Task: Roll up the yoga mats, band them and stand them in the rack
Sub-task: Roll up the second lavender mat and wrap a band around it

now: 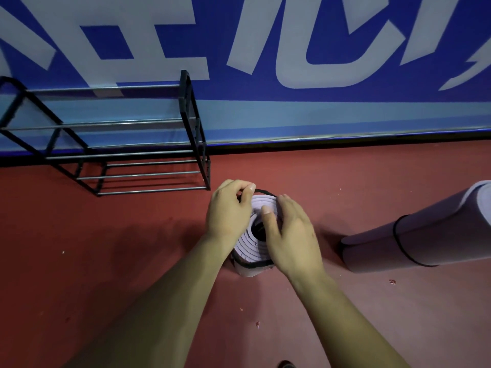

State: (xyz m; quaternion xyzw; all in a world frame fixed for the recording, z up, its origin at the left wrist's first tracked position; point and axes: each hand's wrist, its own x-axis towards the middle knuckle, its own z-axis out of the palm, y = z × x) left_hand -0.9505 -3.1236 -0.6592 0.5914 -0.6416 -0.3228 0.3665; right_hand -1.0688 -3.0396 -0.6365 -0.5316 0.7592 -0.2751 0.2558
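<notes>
- Yoga mat [248, 247] is rolled and standing on end on the floor [106, 261], near the rack [191, 115]. Long axis vertical, spiral end pointing up at me.
- Banding step, I reckon: my left hand [228, 213] pinches the black band [265, 192] over the far rim, right hand [289, 235] curls round the mat's edge, thumb on top.
- Next I'd work the band down evenly — without tipping the roll.

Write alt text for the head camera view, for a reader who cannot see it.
A rolled purple mat stands on end on a red floor; the left hand pinches a black band at its top rim while the right hand grips the roll. A second, banded mat lies at the right, and a black rack stands at the left by a blue wall.
</notes>
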